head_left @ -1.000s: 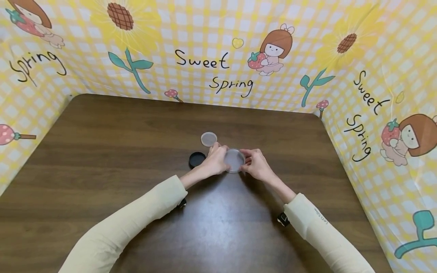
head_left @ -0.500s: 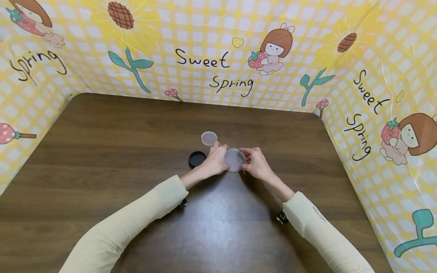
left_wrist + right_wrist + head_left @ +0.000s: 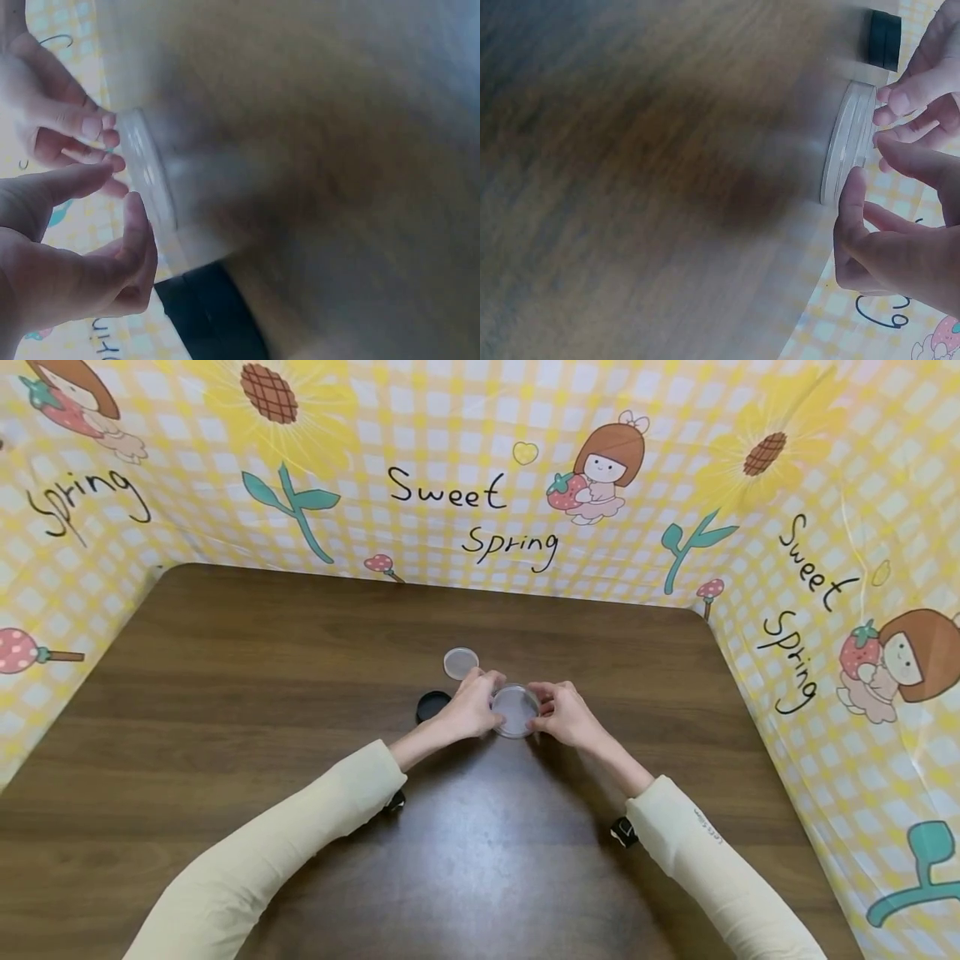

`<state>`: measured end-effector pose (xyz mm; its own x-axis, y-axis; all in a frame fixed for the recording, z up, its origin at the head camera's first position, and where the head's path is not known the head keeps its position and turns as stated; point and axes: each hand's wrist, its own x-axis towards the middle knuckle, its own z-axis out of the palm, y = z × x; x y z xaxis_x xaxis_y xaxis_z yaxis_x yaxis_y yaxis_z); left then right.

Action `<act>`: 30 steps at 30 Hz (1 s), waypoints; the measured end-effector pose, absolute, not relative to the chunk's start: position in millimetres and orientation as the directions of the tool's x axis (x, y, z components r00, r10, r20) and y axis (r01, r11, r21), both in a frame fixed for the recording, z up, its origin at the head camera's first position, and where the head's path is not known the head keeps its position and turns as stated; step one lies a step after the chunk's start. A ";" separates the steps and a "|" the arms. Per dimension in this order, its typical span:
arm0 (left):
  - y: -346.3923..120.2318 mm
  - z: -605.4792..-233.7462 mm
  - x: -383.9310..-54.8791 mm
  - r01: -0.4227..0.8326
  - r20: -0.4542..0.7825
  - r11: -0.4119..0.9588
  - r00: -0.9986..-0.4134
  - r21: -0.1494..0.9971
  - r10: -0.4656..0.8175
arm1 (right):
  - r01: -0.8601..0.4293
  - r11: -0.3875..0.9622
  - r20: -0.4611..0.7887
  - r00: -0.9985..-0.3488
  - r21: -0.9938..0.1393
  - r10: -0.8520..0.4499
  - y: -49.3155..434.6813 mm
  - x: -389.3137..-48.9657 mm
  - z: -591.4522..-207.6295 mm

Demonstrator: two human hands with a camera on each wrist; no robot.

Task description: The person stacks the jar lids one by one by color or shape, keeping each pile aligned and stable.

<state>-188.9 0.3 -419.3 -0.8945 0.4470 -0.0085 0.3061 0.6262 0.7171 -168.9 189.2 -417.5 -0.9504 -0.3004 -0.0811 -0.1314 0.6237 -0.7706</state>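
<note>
Between the two hands, near the middle of the table, is a clear petri dish (image 3: pixel 515 711), lying flat side up. My left hand (image 3: pixel 472 706) holds its left rim with thumb and fingers. On the opposite side, the fingers and thumb of my right hand (image 3: pixel 567 718) hold the rim too. Seen from the right wrist, the petri dish (image 3: pixel 849 144) shows a layered edge. Whether it touches the table or hangs just above it, I cannot tell. Close behind the left wrist stands a black round shallow container (image 3: pixel 432 707), partly hidden by that hand.
A smaller clear disc (image 3: pixel 461 663) lies just beyond the left hand's fingers. The brown wooden table (image 3: pixel 225 693) is walled on the back and sides by a yellow checked cloth (image 3: pixel 435 427) printed with flowers and words.
The hands stay around the petri dish with barely any shift of the fingers. The whole view has moved very slightly.
</note>
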 end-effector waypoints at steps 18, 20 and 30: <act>-54.7 -400.4 -227.7 0.249 0.029 0.627 -0.940 0.738 0.339 | -0.174 0.644 -0.009 -0.963 -0.745 -0.271 160.9 -200.4 -402.2; -59.6 -402.1 -231.9 0.235 0.009 0.636 -0.942 0.735 0.336 | -0.182 0.643 -0.005 -0.961 -0.744 -0.277 155.5 -206.2 -402.7; -75.0 -412.3 -246.1 0.163 -0.063 0.629 -0.945 0.760 0.320 | -0.183 0.651 -0.036 -0.951 -0.737 -0.308 126.8 -228.4 -411.5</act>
<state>-246.1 -75.0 -412.3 -0.9452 0.3204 -0.0626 0.1630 0.6293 0.7599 -228.4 126.8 -411.5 -0.9505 -0.3085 -0.0365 -0.1830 0.6512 -0.7365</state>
